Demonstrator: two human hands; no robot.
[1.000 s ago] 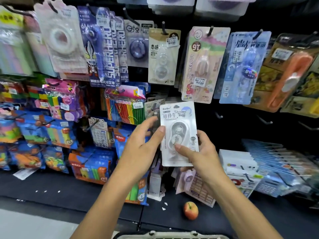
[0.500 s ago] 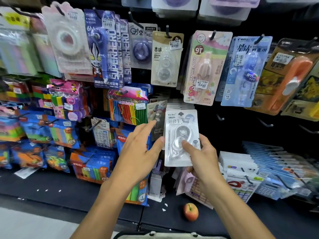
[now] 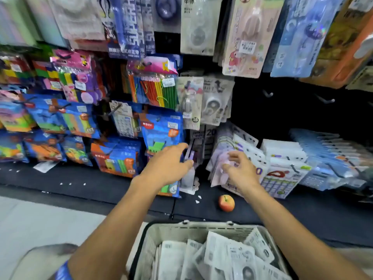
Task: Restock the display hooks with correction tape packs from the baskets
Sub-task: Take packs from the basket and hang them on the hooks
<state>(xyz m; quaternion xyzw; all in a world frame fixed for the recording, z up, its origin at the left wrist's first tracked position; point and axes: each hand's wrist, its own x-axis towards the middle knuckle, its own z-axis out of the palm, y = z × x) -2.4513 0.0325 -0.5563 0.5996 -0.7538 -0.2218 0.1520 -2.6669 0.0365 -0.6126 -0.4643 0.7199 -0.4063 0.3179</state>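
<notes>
The packs in my basket are matt printed card under clear glossy plastic blisters. The basket itself is pale plastic lattice with a dark rim. The shelf looks matt black; the apple shines smooth.
</notes>
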